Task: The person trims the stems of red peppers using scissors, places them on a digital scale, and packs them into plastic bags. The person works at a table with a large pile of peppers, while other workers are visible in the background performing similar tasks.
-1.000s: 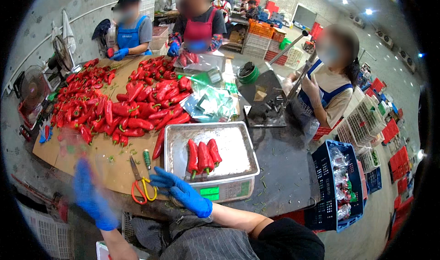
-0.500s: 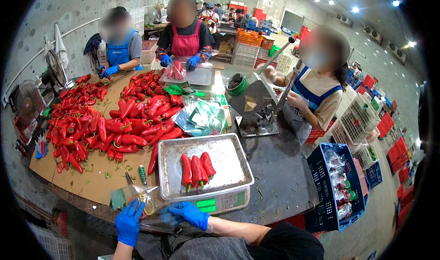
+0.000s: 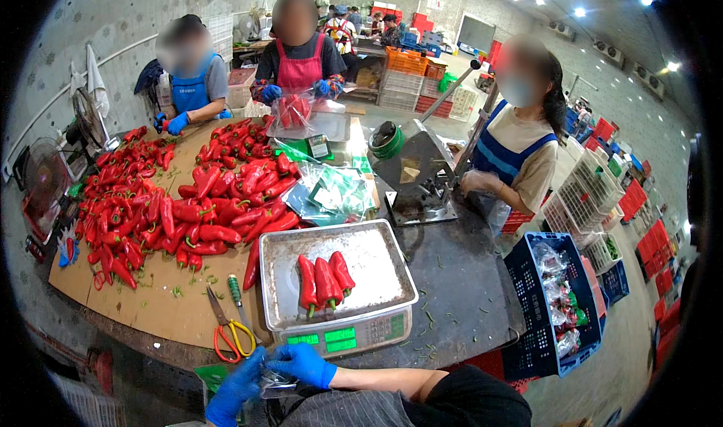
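In front of my body, a clear plastic bag with a green printed part (image 3: 213, 376) hangs between my two blue-gloved hands. My left hand (image 3: 237, 391) is closed on its edge, somewhat blurred. My right hand (image 3: 303, 364) pinches the bag close beside it, just below the scale. On the digital scale (image 3: 376, 335) rests a metal tray (image 3: 376, 265) with three red peppers (image 3: 324, 284) lying side by side. Left of the scale are scissors (image 3: 239, 340) with one red and one yellow handle, and a green-handled tool (image 3: 235, 290).
A big heap of red peppers (image 3: 203, 208) covers the table's left side. Flat plastic bags (image 3: 331, 193) lie behind the tray. A metal lever device (image 3: 418, 171) stands back right. A blue crate (image 3: 531, 306) holds packed bags. Three co-workers stand around the table.
Both my hands have drawn the bag off the table toward my body, uncovering the scissors. My hands are closer together. Across the table, a co-worker has lifted a bag of peppers slightly.
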Demonstrator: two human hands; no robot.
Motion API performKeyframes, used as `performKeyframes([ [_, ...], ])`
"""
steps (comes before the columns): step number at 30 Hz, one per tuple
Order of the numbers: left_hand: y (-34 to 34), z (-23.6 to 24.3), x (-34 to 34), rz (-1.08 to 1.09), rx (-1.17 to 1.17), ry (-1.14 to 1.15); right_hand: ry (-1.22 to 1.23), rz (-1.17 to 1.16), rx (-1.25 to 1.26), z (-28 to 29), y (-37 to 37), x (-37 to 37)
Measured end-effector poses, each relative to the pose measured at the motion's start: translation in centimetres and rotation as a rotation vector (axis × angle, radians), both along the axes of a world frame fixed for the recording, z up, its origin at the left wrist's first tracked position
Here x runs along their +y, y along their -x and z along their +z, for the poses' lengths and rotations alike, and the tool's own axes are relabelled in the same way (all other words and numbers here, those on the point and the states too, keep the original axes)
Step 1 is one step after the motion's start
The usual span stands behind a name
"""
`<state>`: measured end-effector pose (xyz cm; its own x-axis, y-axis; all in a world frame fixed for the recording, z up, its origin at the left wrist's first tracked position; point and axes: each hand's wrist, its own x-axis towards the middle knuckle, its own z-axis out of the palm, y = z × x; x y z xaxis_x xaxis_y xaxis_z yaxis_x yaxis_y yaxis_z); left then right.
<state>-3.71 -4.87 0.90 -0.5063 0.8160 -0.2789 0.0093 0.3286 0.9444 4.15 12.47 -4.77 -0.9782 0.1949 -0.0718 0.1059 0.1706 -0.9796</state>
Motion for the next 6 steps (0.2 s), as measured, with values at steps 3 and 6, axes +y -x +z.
performKeyframes([
  [3, 1.1, -1.2, 0.0, 0.385, -0.481, -0.137, -0.278, 0.040, 0.040, 0.4, -0.1, 0.8],
  [6, 0.3, -0.7, -0.2, 0.200, -0.045, 0.191, -0.445, 0.112, 0.041, 2.5, -0.3, 0.8],
])
